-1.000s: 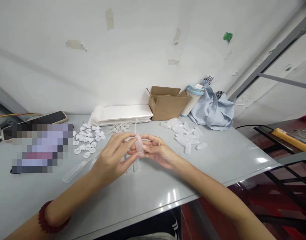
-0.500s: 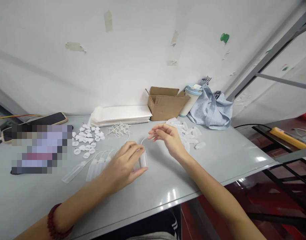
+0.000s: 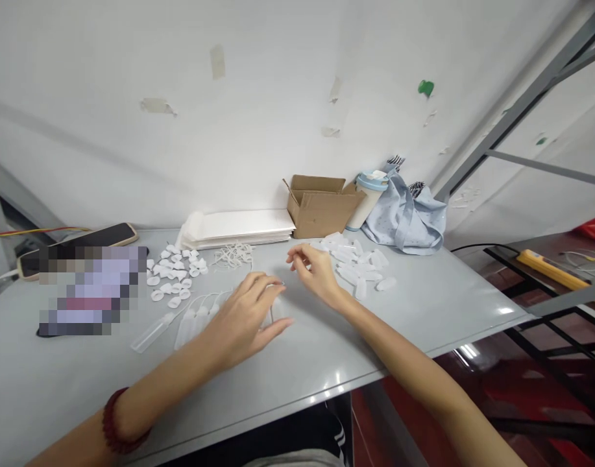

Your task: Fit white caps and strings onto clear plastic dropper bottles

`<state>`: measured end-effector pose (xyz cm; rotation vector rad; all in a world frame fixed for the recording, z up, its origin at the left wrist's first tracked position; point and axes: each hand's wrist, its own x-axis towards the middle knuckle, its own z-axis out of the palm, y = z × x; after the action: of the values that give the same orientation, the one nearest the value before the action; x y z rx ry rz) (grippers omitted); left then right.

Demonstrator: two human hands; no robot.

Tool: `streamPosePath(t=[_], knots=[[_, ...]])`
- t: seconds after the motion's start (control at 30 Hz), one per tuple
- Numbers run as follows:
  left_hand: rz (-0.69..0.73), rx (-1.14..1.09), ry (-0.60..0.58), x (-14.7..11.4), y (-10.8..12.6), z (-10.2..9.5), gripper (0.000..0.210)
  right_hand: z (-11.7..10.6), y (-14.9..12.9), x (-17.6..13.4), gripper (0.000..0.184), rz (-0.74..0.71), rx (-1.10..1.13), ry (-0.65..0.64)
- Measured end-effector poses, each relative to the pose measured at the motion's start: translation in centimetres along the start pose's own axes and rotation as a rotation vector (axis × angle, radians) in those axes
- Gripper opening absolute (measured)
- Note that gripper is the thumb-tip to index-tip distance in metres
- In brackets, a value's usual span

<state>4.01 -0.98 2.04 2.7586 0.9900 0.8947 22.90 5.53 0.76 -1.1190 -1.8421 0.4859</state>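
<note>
Nearest to me, the left hand (image 3: pixel 241 318) arches low over the grey surface (image 3: pixel 307 363), thumb and fingers spread wide; a clear tube (image 3: pixel 277 309) shows in that gap, though I can't tell whether any finger touches it. Partly hidden by the hand and forearm lies a row of corded tubes (image 3: pixel 194 321), with a single corded tube (image 3: pixel 152 333) angled to their left. They look light, thin-walled and rather slick, so I'd pinch one softly by its sides, just below the corded neck. A little farther off, the right hand (image 3: pixel 316 269) is half curled, fingertips close to the thumb; I can't tell if it pinches anything. Beyond lie loose clear pieces (image 3: pixel 360 261), small white caps (image 3: pixel 173 271), tangled cords (image 3: pixel 233 256), then flat white envelopes (image 3: pixel 243 224) and an open cardboard box (image 3: pixel 324 211).
</note>
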Motion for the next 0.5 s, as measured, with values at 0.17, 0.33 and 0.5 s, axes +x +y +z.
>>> streamPosePath(t=[0.17, 0.33, 0.5], knots=[[0.349, -0.081, 0.097, 5.5, 6.3, -1.4, 0.022, 3.4, -5.0, 4.5, 0.023, -0.387, -0.648, -0.313], [0.304, -0.113, -0.266, 13.8, 10.9, -0.2, 0.024, 9.1, -11.4, 7.3, 0.027, -0.816, -0.765, -0.485], [0.283, -0.512, -0.703, 18.1, 9.8, 0.5, 0.028, 11.8, -12.1, 7.0, 0.013, -0.983, -0.826, -0.499]])
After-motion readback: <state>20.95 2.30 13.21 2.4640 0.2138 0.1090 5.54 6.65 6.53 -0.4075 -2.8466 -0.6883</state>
